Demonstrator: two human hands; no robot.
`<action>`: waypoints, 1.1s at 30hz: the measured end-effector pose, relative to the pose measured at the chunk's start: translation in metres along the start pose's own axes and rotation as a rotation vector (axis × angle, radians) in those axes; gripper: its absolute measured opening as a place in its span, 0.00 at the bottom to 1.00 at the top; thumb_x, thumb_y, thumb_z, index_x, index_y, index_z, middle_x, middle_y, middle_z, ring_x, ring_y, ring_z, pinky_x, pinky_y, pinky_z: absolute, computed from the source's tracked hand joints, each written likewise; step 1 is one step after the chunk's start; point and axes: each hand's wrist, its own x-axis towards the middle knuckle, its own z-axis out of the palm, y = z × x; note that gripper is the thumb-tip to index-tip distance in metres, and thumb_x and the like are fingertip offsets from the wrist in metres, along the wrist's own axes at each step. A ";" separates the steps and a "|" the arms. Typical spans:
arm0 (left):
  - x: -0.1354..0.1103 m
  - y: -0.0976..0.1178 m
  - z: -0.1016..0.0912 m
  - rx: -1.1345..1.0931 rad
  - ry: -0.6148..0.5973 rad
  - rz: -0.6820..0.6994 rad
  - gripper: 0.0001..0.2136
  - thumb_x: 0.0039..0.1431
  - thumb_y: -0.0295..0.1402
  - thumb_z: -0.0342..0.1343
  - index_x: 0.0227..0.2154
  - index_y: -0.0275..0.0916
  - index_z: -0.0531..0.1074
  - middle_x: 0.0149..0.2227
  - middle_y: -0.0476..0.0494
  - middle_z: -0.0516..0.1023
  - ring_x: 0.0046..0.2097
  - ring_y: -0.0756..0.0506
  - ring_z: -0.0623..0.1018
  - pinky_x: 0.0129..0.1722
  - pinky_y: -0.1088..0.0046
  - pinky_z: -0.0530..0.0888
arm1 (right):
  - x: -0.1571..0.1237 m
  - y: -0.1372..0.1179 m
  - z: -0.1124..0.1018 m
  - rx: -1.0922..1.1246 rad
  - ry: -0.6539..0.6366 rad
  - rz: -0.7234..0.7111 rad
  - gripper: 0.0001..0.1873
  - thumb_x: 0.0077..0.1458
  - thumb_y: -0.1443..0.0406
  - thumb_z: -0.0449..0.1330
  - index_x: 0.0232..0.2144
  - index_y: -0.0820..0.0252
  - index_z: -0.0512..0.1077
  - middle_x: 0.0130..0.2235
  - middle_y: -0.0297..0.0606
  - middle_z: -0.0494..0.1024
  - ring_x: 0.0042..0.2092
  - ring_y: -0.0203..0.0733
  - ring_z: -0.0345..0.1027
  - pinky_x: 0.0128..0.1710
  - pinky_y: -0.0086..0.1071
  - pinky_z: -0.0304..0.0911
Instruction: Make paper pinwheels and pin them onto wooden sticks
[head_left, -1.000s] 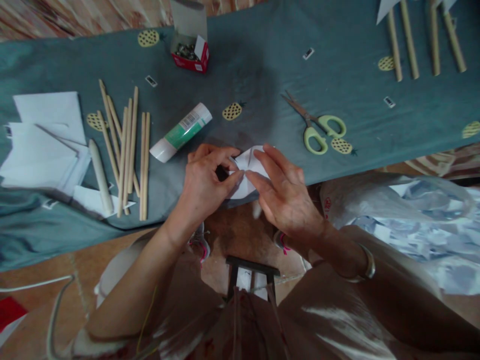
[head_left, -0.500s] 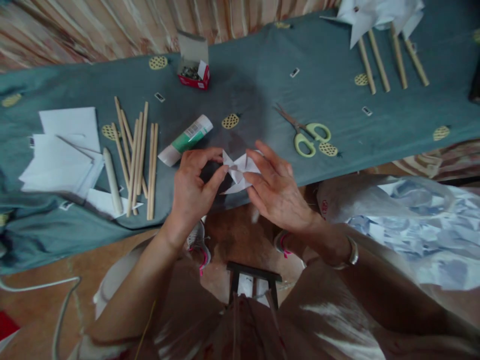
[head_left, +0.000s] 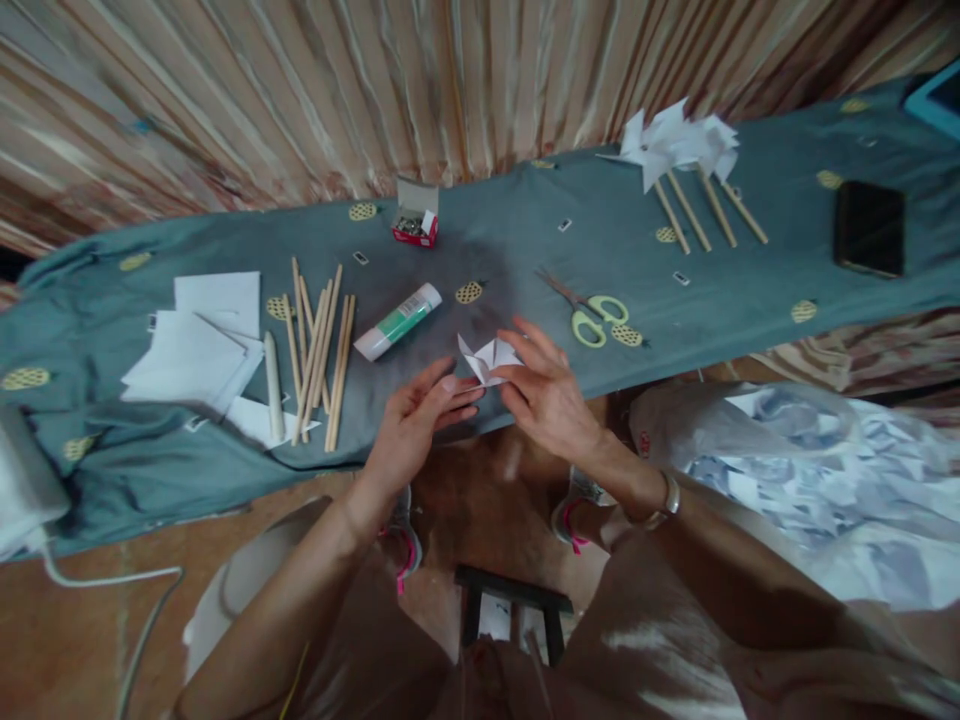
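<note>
A small folded white paper pinwheel (head_left: 489, 358) is between my hands, over the table's front edge. My right hand (head_left: 551, 395) pinches its right side with thumb and fingers. My left hand (head_left: 420, 415) is at its lower left corner, fingers together and thumb laid along them, the tips touching the paper. Whether something small is also between those fingers is hidden. Behind my left hand lies a white and green glue stick (head_left: 399, 322). Scissors with light green handles (head_left: 589, 310) lie beyond my right hand, blades partly apart.
Wooden sticks (head_left: 319, 350), a white candle-like rod (head_left: 274, 385) and white paper sheets (head_left: 191, 355) lie at left. A red box (head_left: 415, 230) of small metallic pieces stands behind. Finished pinwheels (head_left: 679, 145) and a phone (head_left: 870, 228) are right. A bag of paper pieces (head_left: 810, 480) sits below.
The view has tilted up, showing more curtain and the phone. My left thumb has left the pinwheel's face, and the left fingers now lie lower, at its corner. My right hand keeps its hold.
</note>
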 end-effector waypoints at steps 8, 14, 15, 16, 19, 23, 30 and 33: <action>-0.001 -0.005 0.008 -0.317 -0.039 -0.058 0.20 0.49 0.42 0.69 0.41 0.36 0.73 0.38 0.38 0.84 0.48 0.36 0.82 0.56 0.54 0.73 | 0.005 -0.009 0.004 0.052 -0.001 0.056 0.13 0.60 0.69 0.52 0.36 0.60 0.78 0.60 0.48 0.72 0.68 0.55 0.54 0.59 0.53 0.60; 0.004 -0.009 0.008 -0.385 0.003 -0.037 0.19 0.50 0.44 0.67 0.39 0.36 0.73 0.33 0.40 0.84 0.40 0.41 0.84 0.49 0.60 0.77 | 0.007 -0.017 0.005 -0.008 -0.022 0.012 0.13 0.61 0.69 0.51 0.38 0.60 0.77 0.61 0.49 0.70 0.68 0.56 0.53 0.57 0.53 0.61; 0.004 -0.008 0.009 -0.390 0.014 -0.027 0.19 0.50 0.44 0.68 0.38 0.36 0.73 0.33 0.40 0.84 0.38 0.42 0.83 0.48 0.61 0.77 | 0.007 -0.019 0.005 -0.026 -0.020 -0.006 0.13 0.61 0.69 0.51 0.39 0.60 0.77 0.62 0.49 0.70 0.68 0.56 0.53 0.57 0.53 0.61; 0.004 -0.007 0.009 -0.391 0.023 -0.013 0.19 0.49 0.43 0.68 0.37 0.36 0.73 0.33 0.41 0.84 0.38 0.42 0.83 0.47 0.62 0.78 | 0.008 -0.020 0.005 -0.045 -0.015 -0.026 0.14 0.62 0.69 0.51 0.40 0.59 0.76 0.62 0.50 0.69 0.68 0.55 0.53 0.57 0.52 0.60; 0.003 -0.003 0.009 -0.367 0.044 0.052 0.18 0.45 0.40 0.70 0.36 0.36 0.74 0.35 0.45 0.83 0.37 0.46 0.82 0.43 0.68 0.77 | 0.009 -0.028 0.002 -0.101 0.000 -0.085 0.14 0.63 0.68 0.49 0.45 0.59 0.74 0.63 0.51 0.67 0.69 0.53 0.52 0.58 0.51 0.60; 0.004 0.003 0.007 -0.328 0.071 0.148 0.22 0.39 0.36 0.74 0.38 0.35 0.75 0.34 0.47 0.83 0.34 0.50 0.80 0.40 0.75 0.74 | 0.010 -0.041 -0.004 -0.150 0.016 -0.143 0.16 0.65 0.62 0.51 0.51 0.62 0.70 0.65 0.56 0.64 0.70 0.55 0.49 0.58 0.52 0.59; 0.008 0.002 0.002 -0.304 0.078 0.231 0.22 0.40 0.35 0.74 0.39 0.36 0.76 0.32 0.48 0.83 0.32 0.51 0.79 0.39 0.76 0.73 | 0.009 -0.053 -0.008 -0.079 0.025 -0.129 0.24 0.65 0.53 0.50 0.57 0.58 0.66 0.66 0.54 0.61 0.70 0.58 0.45 0.59 0.57 0.57; 0.010 0.001 0.002 -0.321 0.069 0.247 0.21 0.42 0.35 0.73 0.40 0.36 0.76 0.33 0.47 0.83 0.33 0.50 0.79 0.40 0.74 0.73 | 0.008 -0.054 -0.009 -0.050 0.064 -0.134 0.22 0.66 0.54 0.50 0.57 0.57 0.66 0.66 0.53 0.60 0.71 0.57 0.45 0.60 0.57 0.56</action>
